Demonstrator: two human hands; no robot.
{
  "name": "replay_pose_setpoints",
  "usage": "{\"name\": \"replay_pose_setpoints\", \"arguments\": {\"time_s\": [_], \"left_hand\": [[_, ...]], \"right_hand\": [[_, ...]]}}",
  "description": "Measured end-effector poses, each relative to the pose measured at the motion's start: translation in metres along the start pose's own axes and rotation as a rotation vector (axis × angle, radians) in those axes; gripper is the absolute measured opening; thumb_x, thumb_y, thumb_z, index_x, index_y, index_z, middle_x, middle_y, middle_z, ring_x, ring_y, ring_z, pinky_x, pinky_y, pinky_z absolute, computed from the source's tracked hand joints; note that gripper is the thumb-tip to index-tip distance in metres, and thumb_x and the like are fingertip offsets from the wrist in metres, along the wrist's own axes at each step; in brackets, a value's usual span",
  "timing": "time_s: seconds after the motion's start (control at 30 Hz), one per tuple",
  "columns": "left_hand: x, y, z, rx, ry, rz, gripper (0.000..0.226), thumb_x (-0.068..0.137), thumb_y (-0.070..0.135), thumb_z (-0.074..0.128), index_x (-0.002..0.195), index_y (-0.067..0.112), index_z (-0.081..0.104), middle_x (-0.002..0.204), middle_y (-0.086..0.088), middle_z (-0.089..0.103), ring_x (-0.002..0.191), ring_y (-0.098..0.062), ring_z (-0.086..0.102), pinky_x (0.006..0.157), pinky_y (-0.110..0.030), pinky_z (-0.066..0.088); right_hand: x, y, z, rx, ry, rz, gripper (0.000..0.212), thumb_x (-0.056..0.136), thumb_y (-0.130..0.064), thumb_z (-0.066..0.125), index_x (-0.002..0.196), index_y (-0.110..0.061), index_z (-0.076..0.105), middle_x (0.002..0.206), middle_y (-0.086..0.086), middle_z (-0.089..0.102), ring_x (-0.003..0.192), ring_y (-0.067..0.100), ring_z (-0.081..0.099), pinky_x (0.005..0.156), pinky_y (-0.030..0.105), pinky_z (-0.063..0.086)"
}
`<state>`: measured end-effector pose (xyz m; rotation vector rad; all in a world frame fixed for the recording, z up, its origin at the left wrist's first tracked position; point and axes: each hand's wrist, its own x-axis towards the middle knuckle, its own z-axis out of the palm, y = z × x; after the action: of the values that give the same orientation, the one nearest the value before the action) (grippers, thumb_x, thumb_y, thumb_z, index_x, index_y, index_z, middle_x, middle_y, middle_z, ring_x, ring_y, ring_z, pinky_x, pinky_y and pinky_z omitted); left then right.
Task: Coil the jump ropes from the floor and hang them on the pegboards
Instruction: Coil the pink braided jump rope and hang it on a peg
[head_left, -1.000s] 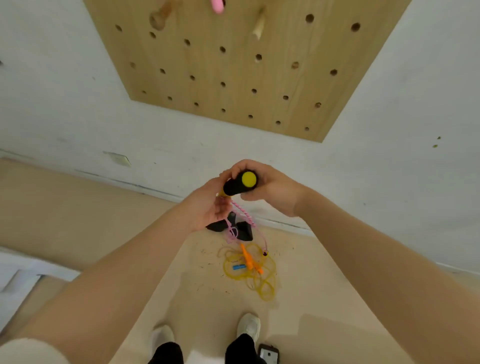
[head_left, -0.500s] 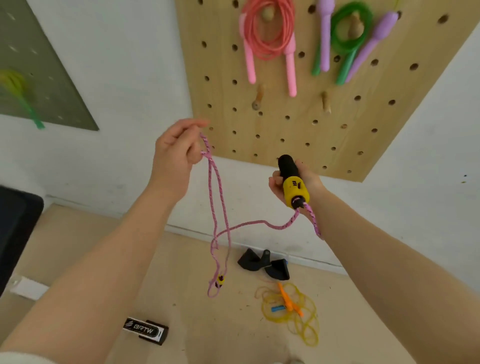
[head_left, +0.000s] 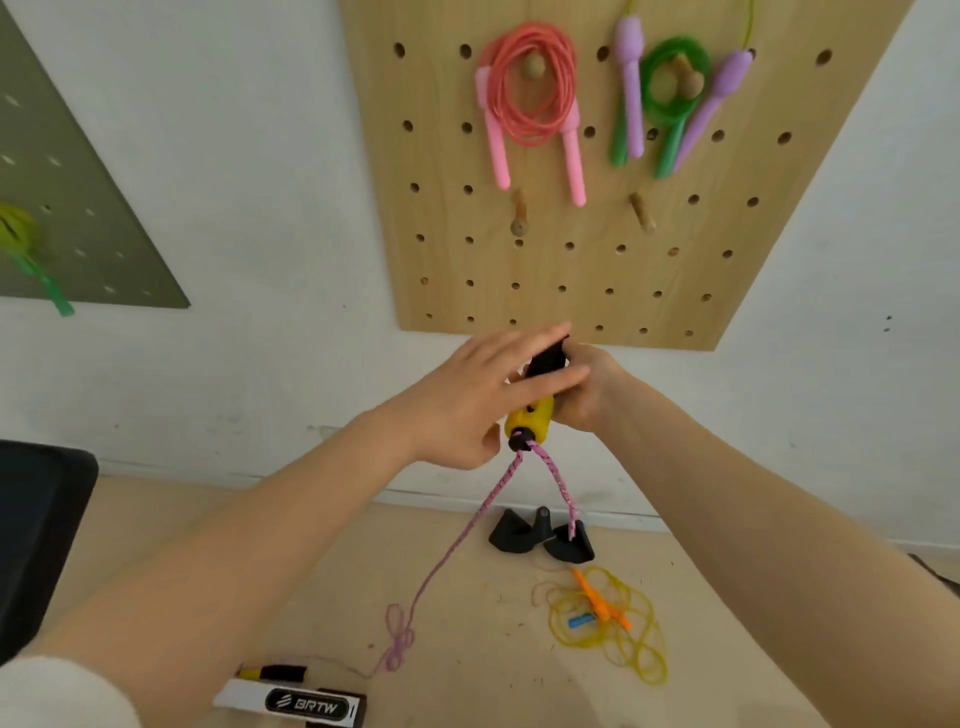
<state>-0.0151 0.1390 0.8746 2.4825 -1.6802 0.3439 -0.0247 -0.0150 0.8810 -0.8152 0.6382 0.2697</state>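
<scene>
— Right hand (head_left: 582, 389) grips the yellow-and-black handle (head_left: 535, 400) below the wooden pegboard (head_left: 571, 270). And the left?

— Left hand (head_left: 478, 400), fingers straight, rests against it; the pink rope (head_left: 467, 530) trails to the floor (head_left: 467, 675).

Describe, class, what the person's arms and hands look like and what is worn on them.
Both forearms are bare. The left hand and right hand wear no gloves, rings or watch that I can see. A white fuzzy sleeve shows at the left upper arm.
</scene>
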Motion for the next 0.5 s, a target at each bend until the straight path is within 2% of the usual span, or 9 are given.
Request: {"name": "replay_pose_setpoints", "arguments": {"time_s": [0.07,0.1,0.17,0.23,0.27,0.33,0.4,0.47,0.5], "left_hand": [[0.004,0.008,0.002,0.127,0.104,0.177,0.079,0.075,0.022,0.066,0.142,0.021,0.023,0.151,-0.005,0.025,0.136,-0.022,0.023,0.114,-0.033,0.014],[0.007,0.012,0.001,0.145,0.182,0.233,0.068,0.079,0.029,0.064,0.137,0.018,0.031,0.143,-0.007,0.041,0.130,-0.022,0.034,0.111,-0.034,0.022],[0.014,0.021,-0.004,0.103,0.351,0.330,0.042,0.086,0.033,0.059,0.122,0.017,0.045,0.110,-0.007,0.065,0.107,-0.022,0.052,0.093,-0.035,0.042],[0.025,0.027,-0.013,0.152,0.433,0.373,0.011,0.091,0.023,0.054,0.098,0.015,0.058,0.078,-0.004,0.063,0.081,-0.023,0.058,0.076,-0.034,0.047],[0.032,0.027,-0.018,0.208,0.458,0.339,0.009,0.090,0.016,0.053,0.085,0.014,0.061,0.069,-0.003,0.059,0.072,-0.023,0.058,0.071,-0.033,0.046],[0.045,0.029,-0.029,0.231,0.473,0.131,0.016,0.080,0.006,0.048,0.068,0.012,0.057,0.058,-0.003,0.053,0.059,-0.022,0.051,0.061,-0.030,0.038],[0.057,0.030,-0.039,0.054,0.497,-0.271,0.019,0.084,0.009,0.041,0.067,0.008,0.049,0.054,-0.003,0.047,0.050,-0.019,0.037,0.054,-0.028,0.025],[0.064,0.018,-0.040,-0.123,0.483,-0.690,0.020,0.094,0.011,0.036,0.077,0.009,0.046,0.059,-0.003,0.046,0.051,-0.017,0.037,0.050,-0.031,0.026],[0.065,0.007,-0.036,-0.241,0.474,-0.881,0.018,0.094,0.009,0.035,0.082,0.011,0.049,0.066,-0.004,0.050,0.057,-0.019,0.044,0.055,-0.032,0.033]], "right_hand": [[-0.007,-0.008,-0.001,-0.068,0.003,-0.012,0.031,0.102,-0.025,0.031,0.086,-0.004,0.047,0.079,0.008,0.050,0.070,0.020,0.052,0.054,0.028,0.042],[-0.009,-0.012,-0.001,-0.115,0.010,-0.012,0.031,0.102,-0.026,0.031,0.084,-0.005,0.046,0.075,0.007,0.048,0.065,0.018,0.049,0.052,0.026,0.041],[-0.012,-0.020,0.002,-0.096,-0.036,0.026,0.033,0.102,-0.031,0.032,0.094,-0.003,0.047,0.074,0.009,0.050,0.063,0.019,0.049,0.048,0.026,0.047],[-0.018,-0.025,0.003,-0.096,-0.187,0.047,0.041,0.101,-0.040,0.030,0.098,-0.004,0.050,0.071,0.012,0.057,0.064,0.021,0.055,0.049,0.026,0.051],[-0.021,-0.027,0.001,-0.156,-0.284,0.040,0.050,0.099,-0.047,0.026,0.101,-0.005,0.052,0.071,0.012,0.063,0.067,0.022,0.061,0.059,0.029,0.052],[-0.024,-0.023,-0.008,-0.277,-0.500,0.017,0.073,0.092,-0.065,0.016,0.116,-0.007,0.053,0.088,0.013,0.071,0.083,0.025,0.068,0.082,0.039,0.050],[-0.023,-0.013,-0.024,-0.381,-0.728,0.052,0.091,0.079,-0.079,0.011,0.120,-0.011,0.055,0.104,0.016,0.068,0.092,0.029,0.067,0.094,0.044,0.046],[-0.020,-0.005,-0.042,-0.529,-0.922,0.137,0.092,0.069,-0.084,0.023,0.112,-0.012,0.061,0.090,0.011,0.069,0.074,0.023,0.066,0.092,0.040,0.048],[-0.019,-0.005,-0.051,-0.661,-0.972,0.152,0.082,0.068,-0.082,0.037,0.103,-0.013,0.063,0.075,0.005,0.065,0.062,0.017,0.060,0.086,0.036,0.051]]}}
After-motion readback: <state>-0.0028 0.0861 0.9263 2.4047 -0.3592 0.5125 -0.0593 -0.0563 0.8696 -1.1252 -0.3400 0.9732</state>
